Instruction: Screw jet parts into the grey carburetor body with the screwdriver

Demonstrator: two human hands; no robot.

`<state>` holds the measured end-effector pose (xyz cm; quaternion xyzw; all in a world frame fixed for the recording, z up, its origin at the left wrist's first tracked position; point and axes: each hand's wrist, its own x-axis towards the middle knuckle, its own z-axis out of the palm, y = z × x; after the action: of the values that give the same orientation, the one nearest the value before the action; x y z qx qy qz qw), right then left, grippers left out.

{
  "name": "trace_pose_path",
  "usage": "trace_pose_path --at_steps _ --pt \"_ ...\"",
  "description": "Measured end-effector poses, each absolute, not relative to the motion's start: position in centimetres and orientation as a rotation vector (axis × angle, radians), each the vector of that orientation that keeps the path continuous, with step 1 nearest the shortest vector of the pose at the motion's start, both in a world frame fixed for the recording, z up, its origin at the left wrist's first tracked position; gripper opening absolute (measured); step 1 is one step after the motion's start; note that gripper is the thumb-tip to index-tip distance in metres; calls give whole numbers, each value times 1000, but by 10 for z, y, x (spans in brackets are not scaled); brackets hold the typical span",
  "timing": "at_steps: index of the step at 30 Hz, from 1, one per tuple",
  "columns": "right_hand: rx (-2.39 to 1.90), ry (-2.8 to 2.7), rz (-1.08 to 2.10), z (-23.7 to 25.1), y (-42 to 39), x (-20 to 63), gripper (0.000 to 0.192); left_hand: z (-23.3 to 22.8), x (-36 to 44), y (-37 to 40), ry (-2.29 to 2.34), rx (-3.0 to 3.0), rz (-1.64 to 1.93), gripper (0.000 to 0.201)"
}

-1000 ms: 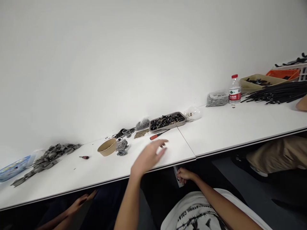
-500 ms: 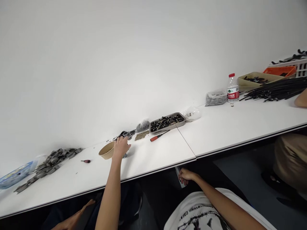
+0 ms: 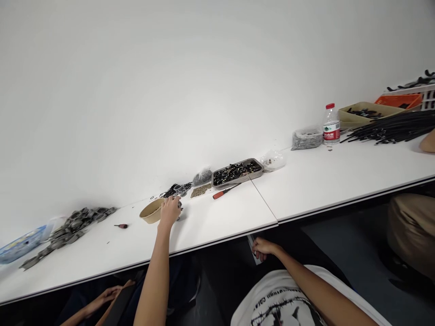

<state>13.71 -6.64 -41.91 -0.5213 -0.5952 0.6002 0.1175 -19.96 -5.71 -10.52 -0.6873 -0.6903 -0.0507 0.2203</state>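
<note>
My left hand (image 3: pixel 170 210) reaches out over the white table (image 3: pixel 306 185) and closes over a small grey fitting (image 3: pixel 179 208), right beside a tan paper bowl (image 3: pixel 149 212). Only an edge of the fitting shows past my fingers. My right hand (image 3: pixel 264 247) stays below the table's front edge, its fingers curled on a small flat object (image 3: pixel 253 254) that is mostly in shadow. A red-handled screwdriver (image 3: pixel 222 192) lies on the table to the right of my left hand.
Along the wall stand a metal tray of black parts (image 3: pixel 238 171), a brass pile (image 3: pixel 200 190), black rings (image 3: pixel 173 189), grey fittings (image 3: pixel 73 224), a small red tool (image 3: pixel 120 225), a water bottle (image 3: pixel 331 126) and black tubes (image 3: pixel 390 127). Other people's hands (image 3: pixel 105 296) and leg (image 3: pixel 411 226) are nearby.
My left hand swept left from the table's middle to the grey fitting by the bowl and closed over it. The right hand stayed under the table edge.
</note>
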Motion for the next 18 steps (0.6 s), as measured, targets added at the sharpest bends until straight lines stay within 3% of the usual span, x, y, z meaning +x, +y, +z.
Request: trace_pose_path --at_steps 8,14,18 --pt "-1542 -1758 1751 -416 -68 137 24 -110 -206 -54 -1869 -1914 -307 42" --pt "-1550 -1768 1752 -407 -71 138 39 -106 -212 -56 -1852 -1959 -489 40" --pt "-1538 -1808 1750 -392 -77 142 52 -102 -201 -63 -1894 -2041 -929 45"
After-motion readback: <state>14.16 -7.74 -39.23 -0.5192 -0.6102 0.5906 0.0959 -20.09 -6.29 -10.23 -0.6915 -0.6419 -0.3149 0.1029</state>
